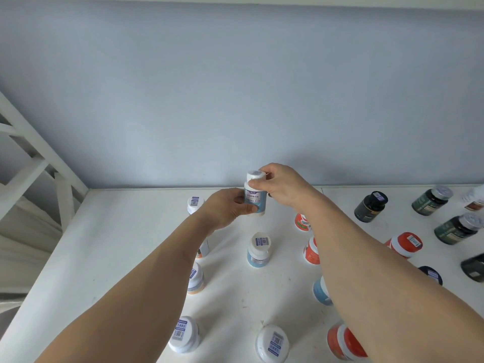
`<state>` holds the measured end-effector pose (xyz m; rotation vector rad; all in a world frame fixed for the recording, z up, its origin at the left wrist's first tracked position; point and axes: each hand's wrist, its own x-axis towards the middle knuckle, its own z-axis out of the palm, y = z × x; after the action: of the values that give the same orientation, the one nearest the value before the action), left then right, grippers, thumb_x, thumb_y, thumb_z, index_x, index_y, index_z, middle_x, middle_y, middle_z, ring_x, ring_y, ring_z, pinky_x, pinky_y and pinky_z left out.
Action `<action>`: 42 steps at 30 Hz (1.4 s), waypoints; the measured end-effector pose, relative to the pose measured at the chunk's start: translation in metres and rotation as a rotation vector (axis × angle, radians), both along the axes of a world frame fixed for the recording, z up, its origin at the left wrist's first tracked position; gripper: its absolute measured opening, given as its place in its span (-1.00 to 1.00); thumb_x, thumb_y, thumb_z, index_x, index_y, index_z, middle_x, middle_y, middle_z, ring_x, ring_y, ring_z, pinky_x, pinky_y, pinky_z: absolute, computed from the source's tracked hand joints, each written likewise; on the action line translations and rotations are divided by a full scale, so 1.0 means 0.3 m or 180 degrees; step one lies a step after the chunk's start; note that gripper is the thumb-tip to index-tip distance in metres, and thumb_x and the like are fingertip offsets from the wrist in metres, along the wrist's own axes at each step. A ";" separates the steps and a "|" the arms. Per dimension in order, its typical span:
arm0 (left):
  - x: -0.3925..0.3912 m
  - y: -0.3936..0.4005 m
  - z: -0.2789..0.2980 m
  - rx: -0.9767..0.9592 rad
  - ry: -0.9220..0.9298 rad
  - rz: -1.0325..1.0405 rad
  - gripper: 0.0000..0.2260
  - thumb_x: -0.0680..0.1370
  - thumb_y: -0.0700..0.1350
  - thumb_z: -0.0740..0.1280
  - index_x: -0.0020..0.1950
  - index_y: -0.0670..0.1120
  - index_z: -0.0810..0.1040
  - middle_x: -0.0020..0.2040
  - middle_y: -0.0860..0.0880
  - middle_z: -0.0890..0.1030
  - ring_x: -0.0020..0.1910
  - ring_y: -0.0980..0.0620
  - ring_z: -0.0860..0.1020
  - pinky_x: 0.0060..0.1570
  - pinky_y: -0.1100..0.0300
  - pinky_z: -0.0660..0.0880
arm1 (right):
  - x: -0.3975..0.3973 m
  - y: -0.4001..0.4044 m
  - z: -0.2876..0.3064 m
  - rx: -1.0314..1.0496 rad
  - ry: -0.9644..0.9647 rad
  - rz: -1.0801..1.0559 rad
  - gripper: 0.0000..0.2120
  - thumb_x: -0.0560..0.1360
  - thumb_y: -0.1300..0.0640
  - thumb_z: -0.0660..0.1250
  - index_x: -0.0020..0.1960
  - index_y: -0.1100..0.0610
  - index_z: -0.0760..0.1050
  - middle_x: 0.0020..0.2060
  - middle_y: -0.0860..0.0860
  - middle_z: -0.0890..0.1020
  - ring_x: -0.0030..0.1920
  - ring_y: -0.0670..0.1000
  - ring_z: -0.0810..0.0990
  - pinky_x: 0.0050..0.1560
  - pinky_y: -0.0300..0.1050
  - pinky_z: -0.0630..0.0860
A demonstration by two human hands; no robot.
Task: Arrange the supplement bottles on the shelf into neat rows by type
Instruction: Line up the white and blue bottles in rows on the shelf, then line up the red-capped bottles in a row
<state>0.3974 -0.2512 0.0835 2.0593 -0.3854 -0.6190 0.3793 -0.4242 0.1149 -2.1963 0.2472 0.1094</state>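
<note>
At the near edge of the white shelf (110, 258) stand two white-capped bottles, the near-left bottle (183, 334) and the near-centre bottle (272, 344), each with a blue-printed code sticker on its cap, and to their right an orange bottle (345, 343) partly hidden by the right forearm. Further in, a peach-labelled bottle (196, 279) shows beside the left forearm, a pale blue bottle (321, 290) peeks out from behind the right forearm, and a blue-labelled bottle (258, 249) stands alone in the middle, its cap sticker too small to read. Beyond it, two red-orange bottles (311, 251) line up toward the wall, with another red-capped bottle (404, 244) to the right. Dark green bottles (458, 229) and a black bottle (370, 206) stand at the far right, tilted by the wide lens. Above the shelf's middle, near the grey-blue wall (235, 87), both hands hold the held bottle (255, 196), white with a teal and purple label whose printed characters are blurred, possibly Chinese. The left hand (226, 208) wraps its fingers around the bottle's body, while the right hand (280, 184) pinches the white cap with thumb and fingers closed on it. Behind the left hand stands a further white-capped bottle (195, 204).
</note>
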 end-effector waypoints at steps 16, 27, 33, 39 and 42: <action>-0.026 -0.003 -0.073 0.2173 -0.1537 -0.0726 -0.56 0.59 0.01 0.27 0.44 -0.08 0.34 0.35 -0.06 0.47 0.33 -0.07 0.42 0.25 0.05 0.40 | -0.035 0.004 -0.201 0.0054 0.0352 0.0090 -0.56 0.38 0.05 0.52 0.20 -0.05 0.46 0.03 -0.08 0.62 0.07 -0.02 0.59 0.10 -0.08 0.51; -0.144 0.024 0.051 0.2365 -0.2165 -0.0400 -0.68 0.60 0.04 0.20 0.31 -0.05 0.45 0.25 -0.01 0.52 0.22 -0.05 0.49 0.07 -0.02 0.51 | -0.163 -0.013 -0.057 -0.1063 -0.0033 0.0218 -0.48 0.48 -0.03 0.34 0.42 -0.01 0.38 0.42 -0.07 0.41 0.37 0.00 0.42 0.29 -0.11 0.35; -0.284 0.010 0.133 0.2255 -0.2722 -0.0453 -0.72 0.61 0.06 0.16 0.24 -0.01 0.49 0.16 0.00 0.57 0.11 -0.07 0.53 -0.10 0.09 0.43 | -0.341 -0.002 0.013 -0.1933 -0.0297 0.0403 -0.69 0.57 0.02 0.20 0.28 -0.02 0.52 0.28 -0.06 0.55 0.24 0.07 0.52 0.22 -0.04 0.43; -0.493 0.013 0.191 0.2144 -0.3005 -0.0680 -0.75 0.62 0.03 0.13 0.13 -0.07 0.49 0.10 -0.05 0.56 0.02 -0.11 0.53 -0.18 0.09 0.37 | -0.572 0.022 0.059 -0.2172 -0.0413 0.0226 -0.69 0.59 0.02 0.14 0.27 -0.01 0.52 0.25 -0.03 0.55 0.23 0.11 0.50 0.15 -0.06 0.42; -0.611 0.028 0.197 0.2072 -0.3086 -0.0766 -0.74 0.63 0.03 0.13 0.17 -0.07 0.49 0.13 -0.04 0.56 0.06 -0.11 0.53 -0.21 0.13 0.29 | -0.701 0.050 0.079 -0.2191 -0.0433 0.0120 -0.69 0.60 0.02 0.15 0.28 0.00 0.52 0.26 0.00 0.56 0.18 0.15 0.54 0.14 -0.04 0.47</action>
<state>0.2140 -0.2428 0.1425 2.8789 -1.1062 0.2280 0.1691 -0.4093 0.1386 -2.8782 0.1817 -0.1253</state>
